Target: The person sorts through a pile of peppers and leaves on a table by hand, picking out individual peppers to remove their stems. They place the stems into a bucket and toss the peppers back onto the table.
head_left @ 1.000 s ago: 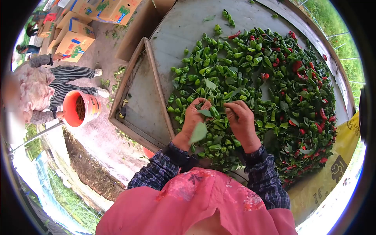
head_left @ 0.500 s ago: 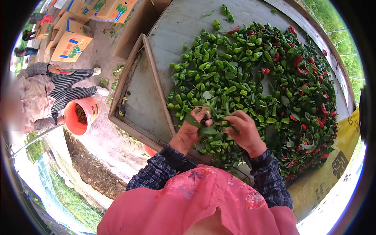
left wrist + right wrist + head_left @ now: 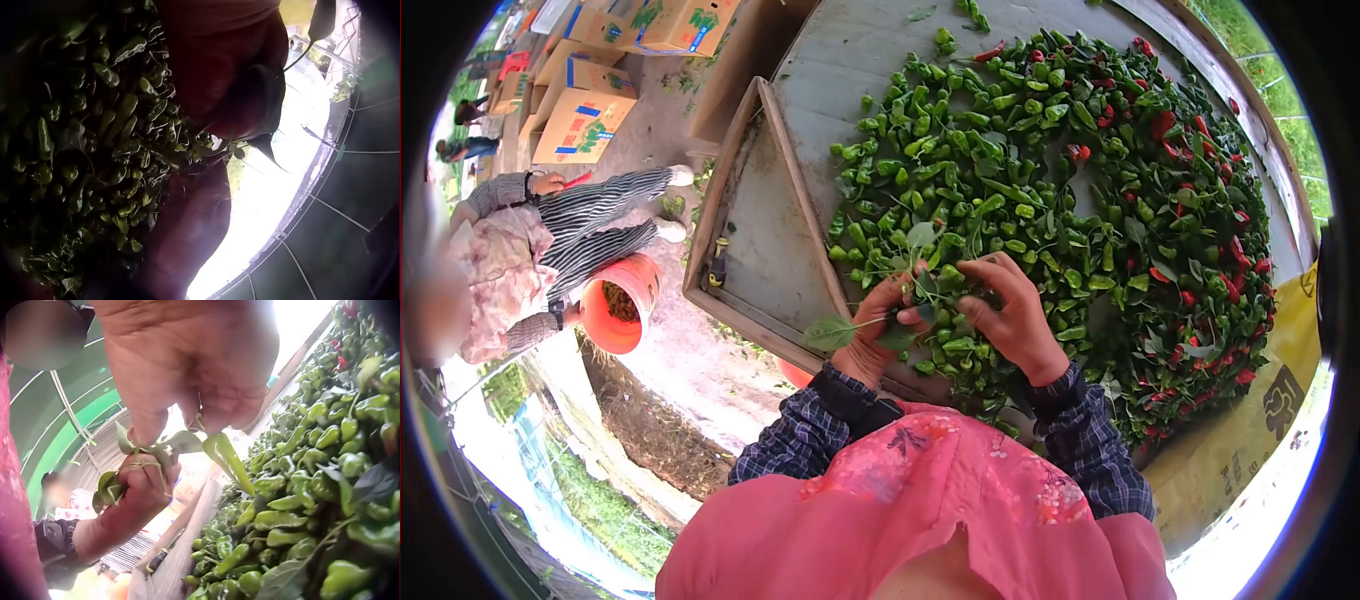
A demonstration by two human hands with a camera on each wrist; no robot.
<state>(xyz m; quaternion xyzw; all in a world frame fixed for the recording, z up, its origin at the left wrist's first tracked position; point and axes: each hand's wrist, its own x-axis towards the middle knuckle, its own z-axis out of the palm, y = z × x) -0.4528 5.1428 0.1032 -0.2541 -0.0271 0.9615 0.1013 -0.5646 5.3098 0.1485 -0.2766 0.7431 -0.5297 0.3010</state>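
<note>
Head view: left hand (image 3: pixel 870 340), curled round leafy sprig (image 3: pixel 830 333); right hand (image 3: pixel 1015 322) at its 3 o'clock. Right wrist view: right thumb and fingertips pinched together at the stalk of green pepper (image 3: pixel 230 464), which hangs just below them. Pepper pile (image 3: pixel 1000 190) runs from 12 to 4 o'clock of the hands; wooden divider (image 3: pixel 798 180) at 11. Risk, judged: pinch bears on thin stalk only, so a hard tug could tear it, dropping pepper or leaf scraps into the pile.
</note>
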